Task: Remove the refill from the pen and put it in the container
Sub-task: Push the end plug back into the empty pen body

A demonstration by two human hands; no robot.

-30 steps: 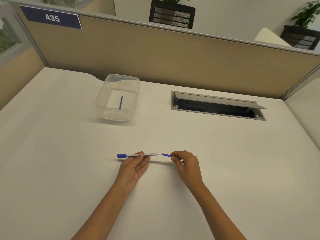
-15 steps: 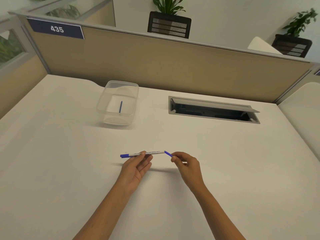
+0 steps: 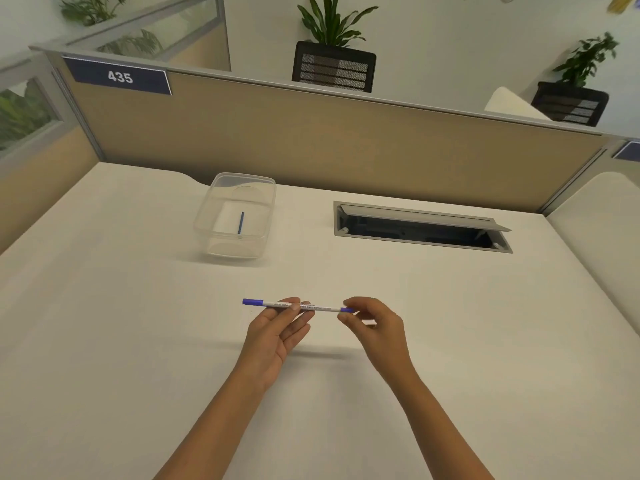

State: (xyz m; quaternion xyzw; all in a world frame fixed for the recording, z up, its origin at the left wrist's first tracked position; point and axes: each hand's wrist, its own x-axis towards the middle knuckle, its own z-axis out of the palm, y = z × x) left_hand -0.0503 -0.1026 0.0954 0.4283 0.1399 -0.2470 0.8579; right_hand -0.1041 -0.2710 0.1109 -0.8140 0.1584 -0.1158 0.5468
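Note:
A white pen [image 3: 322,308] with a blue cap at its left end is held level above the desk. My left hand [image 3: 277,330] grips its barrel near the middle, fingers under it and thumb on top. My right hand [image 3: 374,323] pinches the blue piece [image 3: 346,309] at the pen's right end between thumb and forefinger. At the back left of the desk stands a clear plastic container [image 3: 207,216], and a thin blue refill [image 3: 240,222] lies on its floor.
An open cable hatch [image 3: 420,226] with a raised grey flap is sunk into the desk at the back right. A tan partition [image 3: 329,140] with a "435" sign closes the far edge. The white desk [image 3: 121,341] spreads wide around my hands.
Both hands lifted the pen slightly off the desk. The blue end piece angled away from the barrel half a second ago; now it lines up with the barrel again. The view tilted upward.

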